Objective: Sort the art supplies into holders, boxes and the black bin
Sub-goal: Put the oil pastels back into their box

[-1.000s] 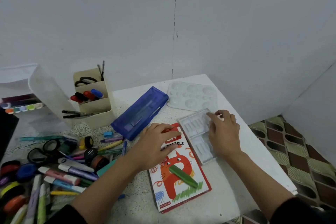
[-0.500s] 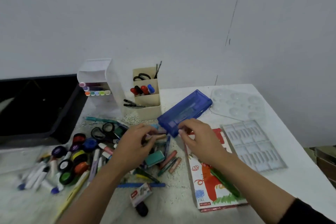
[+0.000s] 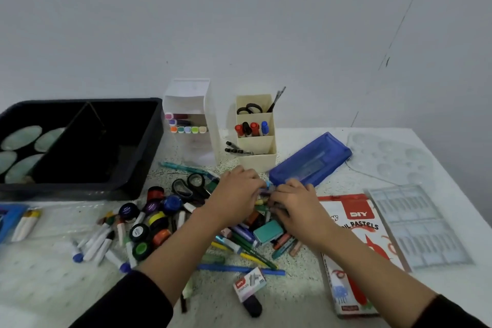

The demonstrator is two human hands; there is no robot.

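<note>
Left hand (image 3: 234,194) and right hand (image 3: 295,208) are dug into the crayon pile (image 3: 245,234) right in front of the blue case (image 3: 311,160). Their fingers are curled under, so can't tell what they're gripping. Scissors (image 3: 190,186) and paint pots (image 3: 138,231) crowd in left of the case, black bin (image 3: 80,192) farther left.

Cool, soft light fills the room evenly, leaving the grey wall (image 3: 239,21) flat and shadowless. The table (image 3: 292,298) looks washed out near the front edge. The black bin (image 3: 149,141) sinks into near darkness inside. The left hand (image 3: 234,194) and right hand (image 3: 298,205) look smeared at the fingertips. Straight lines bow toward the edges, and fine detail is soft throughout.
</note>
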